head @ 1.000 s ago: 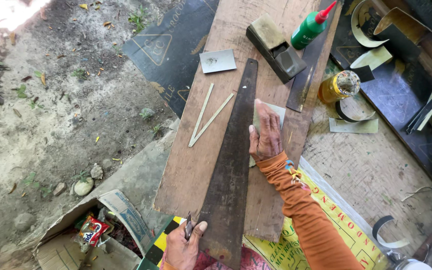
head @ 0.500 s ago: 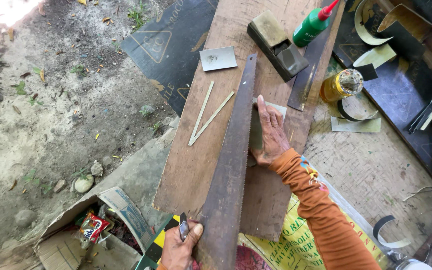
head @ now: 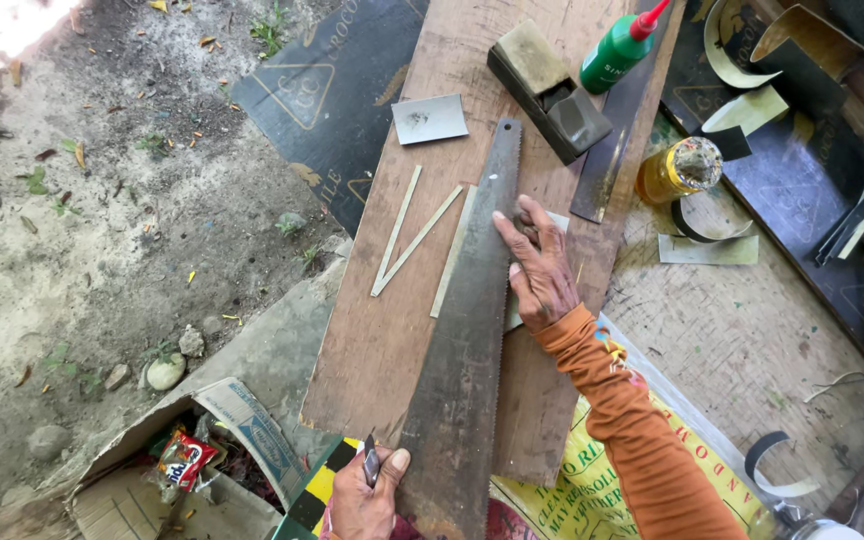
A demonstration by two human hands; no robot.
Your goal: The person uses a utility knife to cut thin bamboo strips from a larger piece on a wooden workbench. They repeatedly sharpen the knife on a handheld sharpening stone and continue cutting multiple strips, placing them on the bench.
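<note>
A long, dark, rusty saw blade [head: 467,330] lies lengthwise on a brown wooden plank [head: 382,340]. A thin pale sheet [head: 455,245] shows under the blade. My right hand [head: 537,270], in an orange sleeve, lies flat with its fingers spread on the blade's right edge and the pale sheet. At the bottom edge of the view my left hand [head: 364,500] grips a small dark knife [head: 370,465], its thumb touching the near end of the saw blade.
On the plank lie two thin pale sticks [head: 407,240], a grey square sheet [head: 430,118], a dark block [head: 549,90] and a green glue bottle [head: 617,50]. A yellow jar [head: 679,170] stands to the right. An open cardboard box [head: 182,460] sits at the lower left on dirt ground.
Both hands and the saw blade stay where they were. Only the view shifts slightly.
</note>
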